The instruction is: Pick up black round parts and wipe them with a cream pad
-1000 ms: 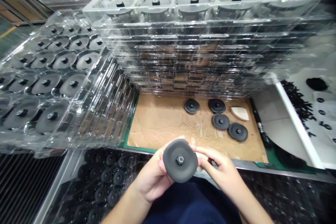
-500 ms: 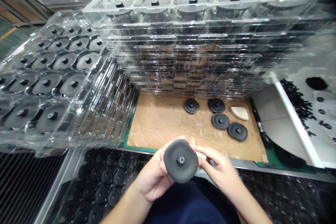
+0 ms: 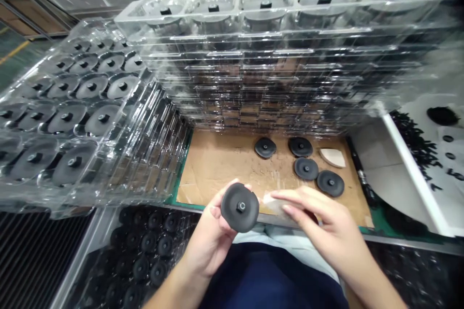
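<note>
The left hand (image 3: pixel 210 236) grips a black rubber disc (image 3: pixel 239 207) from behind by its edge, the central stud facing up toward the view. The right hand (image 3: pixel 319 217) sits just beside it, fingers extended over a pale translucent scrap (image 3: pixel 275 204); whether they pinch it, I cannot tell. Below lies a clear tray of black discs (image 3: pixel 87 260); held in one hand, the disc could slip and drop there. Beyond, four more discs (image 3: pixel 306 168) and a pale wedge (image 3: pixel 332 157) rest on a cardboard sheet (image 3: pixel 217 178), before tall stacked clear trays (image 3: pixel 253 72).
</note>
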Demonstrator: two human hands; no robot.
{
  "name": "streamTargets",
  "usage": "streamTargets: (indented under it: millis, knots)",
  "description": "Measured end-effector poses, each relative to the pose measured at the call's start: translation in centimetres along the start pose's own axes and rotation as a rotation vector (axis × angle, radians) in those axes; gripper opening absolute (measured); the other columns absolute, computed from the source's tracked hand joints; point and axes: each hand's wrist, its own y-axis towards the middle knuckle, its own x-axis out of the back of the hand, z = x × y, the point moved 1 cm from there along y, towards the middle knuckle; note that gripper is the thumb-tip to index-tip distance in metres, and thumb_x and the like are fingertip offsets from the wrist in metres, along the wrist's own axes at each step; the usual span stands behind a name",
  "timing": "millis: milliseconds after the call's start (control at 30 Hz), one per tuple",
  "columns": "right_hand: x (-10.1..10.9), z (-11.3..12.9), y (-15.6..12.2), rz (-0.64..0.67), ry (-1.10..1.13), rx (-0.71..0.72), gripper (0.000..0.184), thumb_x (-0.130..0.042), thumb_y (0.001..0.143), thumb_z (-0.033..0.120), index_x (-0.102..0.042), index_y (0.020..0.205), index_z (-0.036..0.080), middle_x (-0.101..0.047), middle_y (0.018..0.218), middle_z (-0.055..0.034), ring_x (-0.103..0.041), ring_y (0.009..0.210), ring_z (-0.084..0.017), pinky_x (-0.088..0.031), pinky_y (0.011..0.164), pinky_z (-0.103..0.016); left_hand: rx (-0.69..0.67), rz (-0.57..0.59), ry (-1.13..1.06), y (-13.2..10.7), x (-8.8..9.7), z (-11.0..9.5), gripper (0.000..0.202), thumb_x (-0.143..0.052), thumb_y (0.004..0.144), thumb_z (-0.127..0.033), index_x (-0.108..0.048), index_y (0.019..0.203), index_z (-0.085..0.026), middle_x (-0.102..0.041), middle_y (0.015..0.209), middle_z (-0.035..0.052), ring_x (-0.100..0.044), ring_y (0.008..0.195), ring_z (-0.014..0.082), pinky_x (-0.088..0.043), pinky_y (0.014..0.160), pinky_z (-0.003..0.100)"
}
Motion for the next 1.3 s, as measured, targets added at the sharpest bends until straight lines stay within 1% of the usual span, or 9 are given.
streamTargets:
  millis: [100,200,333,733,867,1000,1100,1200,1300]
  knots:
    - [-0.4,-2.1,-1.5,-0.084,0.131,-0.298,0.017,-0.061,0.087,0.037,-0.073,0.098,0.033,-0.073,0.104,0.0018,-0.066,0.096,-0.017,-0.052,0.081,-0.024,-0.019,0.033,-0.01,0.2,0.4,-0.2,0.057,-0.088,0.053,-0.036,-0.071,0.108,-0.029,-0.072,0.114,0.0025,-0.068,0.101,0.0193,-0.053,0.082,0.02]
    - [-1.8,-3.1,-2.8,-0.075,0.217,-0.441,0.023,-0.062,0.083,0.044,-0.075,0.096,0.03,-0.074,0.103,-0.0013,-0.067,0.096,-0.021,-0.052,0.087,-0.031,-0.019,0.095,-0.027,0.4,-0.2,-0.2,0.055,-0.087,0.057,-0.03,-0.07,0.109,-0.028,-0.072,0.114,0.0028,-0.067,0.103,0.02,-0.052,0.087,0.022]
    - [-2.7,-3.1,-3.1,-0.031,0.249,-0.478,0.026,-0.062,0.081,0.045,-0.076,0.096,0.028,-0.075,0.098,-0.0029,-0.068,0.085,-0.022,-0.054,0.079,-0.033,-0.008,0.143,-0.053,0.3,-1.1,-0.1,0.055,-0.087,0.057,-0.028,-0.07,0.109,-0.027,-0.073,0.113,0.0027,-0.068,0.103,0.0203,-0.053,0.088,0.024]
    - [-2.6,-3.5,-3.1,-0.051,0.249,-0.454,0.028,-0.062,0.082,0.046,-0.075,0.097,0.026,-0.074,0.104,-0.0039,-0.067,0.097,-0.024,-0.053,0.088,-0.036,-0.01,0.116,-0.068,0.0,-1.2,0.1,0.054,-0.087,0.056,-0.027,-0.071,0.107,-0.027,-0.073,0.112,0.0023,-0.068,0.101,0.0204,-0.053,0.086,0.025]
    - [-1.5,-1.7,-2.4,-0.203,0.147,-0.337,0.023,-0.061,0.085,0.04,-0.073,0.099,0.027,-0.074,0.105,-0.0025,-0.069,0.097,-0.022,-0.055,0.083,-0.03,0.013,0.025,-0.027,-0.1,-1.7,0.0,0.056,-0.09,0.05,-0.025,-0.072,0.103,-0.027,-0.073,0.109,0.0024,-0.068,0.098,0.0192,-0.054,0.081,0.023]
    - [-1.3,2.6,-0.9,-0.377,-0.024,0.082,0.023,-0.058,0.088,0.021,-0.067,0.108,0.026,-0.073,0.103,-0.0008,-0.068,0.083,-0.014,-0.053,0.071,-0.023,0.022,-0.003,-0.015,-0.2,-2.2,0.3,0.06,-0.092,0.045,-0.026,-0.073,0.102,-0.028,-0.074,0.105,0.0011,-0.068,0.093,0.0151,-0.052,0.08,0.019]
    - [-2.1,4.7,0.2,-0.227,-0.096,0.361,0.025,-0.053,0.087,0.01,-0.065,0.109,0.017,-0.074,0.094,-0.0038,-0.066,0.078,-0.015,-0.05,0.072,-0.027,0.024,0.022,0.01,-0.2,-2.1,0.4,0.053,-0.09,0.049,-0.027,-0.073,0.099,-0.026,-0.075,0.103,0.0013,-0.068,0.094,0.0159,-0.052,0.084,0.021]
    - [-2.8,5.1,1.1,-0.007,-0.116,0.342,0.02,-0.052,0.088,0.01,-0.066,0.1,0.017,-0.074,0.084,-0.0011,-0.064,0.069,-0.014,-0.047,0.064,-0.027,0.002,-0.05,0.031,-0.1,-1.9,0.2,0.055,-0.09,0.049,-0.021,-0.072,0.1,-0.029,-0.074,0.103,-0.0011,-0.068,0.093,0.0161,-0.053,0.081,0.021]
    - [-3.1,5.1,1.7,-0.13,-0.183,0.341,0.021,-0.048,0.09,0.011,-0.065,0.102,0.015,-0.073,0.086,-0.004,-0.062,0.069,-0.015,-0.044,0.063,-0.029,0.026,-0.023,0.052,-0.1,-2.1,0.3,0.05,-0.087,0.056,-0.023,-0.071,0.104,-0.024,-0.075,0.098,0.0021,-0.068,0.091,0.0174,-0.052,0.084,0.024]
